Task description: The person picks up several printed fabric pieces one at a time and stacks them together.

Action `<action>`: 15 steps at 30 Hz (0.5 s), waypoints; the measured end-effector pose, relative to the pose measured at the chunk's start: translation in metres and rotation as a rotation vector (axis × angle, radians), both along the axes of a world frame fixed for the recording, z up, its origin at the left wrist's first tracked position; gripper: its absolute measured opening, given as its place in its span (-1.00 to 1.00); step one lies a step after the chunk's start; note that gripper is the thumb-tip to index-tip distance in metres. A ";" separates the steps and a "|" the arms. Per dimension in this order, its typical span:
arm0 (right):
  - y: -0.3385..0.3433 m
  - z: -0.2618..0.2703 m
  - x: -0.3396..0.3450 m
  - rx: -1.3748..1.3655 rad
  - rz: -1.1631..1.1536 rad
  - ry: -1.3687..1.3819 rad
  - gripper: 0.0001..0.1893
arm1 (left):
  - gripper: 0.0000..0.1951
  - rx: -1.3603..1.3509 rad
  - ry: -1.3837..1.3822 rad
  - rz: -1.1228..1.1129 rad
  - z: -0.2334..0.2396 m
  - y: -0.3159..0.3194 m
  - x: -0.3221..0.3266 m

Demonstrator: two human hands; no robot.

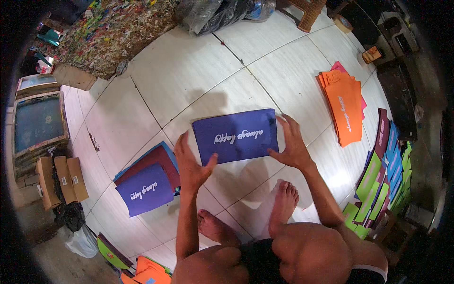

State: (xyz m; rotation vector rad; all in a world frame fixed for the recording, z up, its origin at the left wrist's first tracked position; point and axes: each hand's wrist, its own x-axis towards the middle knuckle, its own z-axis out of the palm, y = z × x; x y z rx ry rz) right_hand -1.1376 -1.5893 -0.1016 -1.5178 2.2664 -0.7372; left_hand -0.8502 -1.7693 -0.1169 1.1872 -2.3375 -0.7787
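A purple rectangular piece of fabric-like material [236, 138] with white script lettering lies before me on the tiled floor. My left hand [193, 161] is at its left end, fingers spread, the thumb over the lower left corner. At the right end is my right hand [292, 143], fingers apart, its thumb tip over the lower right corner. Neither hand is closed on the piece; whether the thumbs press on it is unclear. Left of my left forearm, another purple lettered piece [145, 191] overlaps maroon [161, 156] and blue pieces.
Orange lettered pieces [344, 110] are fanned at the right, near overlapping green, blue and maroon pieces [369, 172]. Framed screens [40, 122] and cardboard boxes [67, 181] stand at the left. A paint-spattered block [106, 39] and plastic-wrapped bundle [227, 14] are at the top. My bare feet [283, 206] are below.
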 end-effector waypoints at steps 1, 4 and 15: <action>-0.007 0.003 -0.002 0.064 0.088 0.055 0.22 | 0.20 -0.022 -0.090 -0.135 0.006 -0.003 -0.004; -0.037 0.006 -0.006 0.221 0.325 0.220 0.38 | 0.45 -0.060 -0.377 -0.461 0.017 -0.024 -0.018; -0.060 -0.010 -0.021 0.372 0.522 0.214 0.56 | 0.54 -0.130 -0.576 -0.602 -0.003 -0.049 -0.038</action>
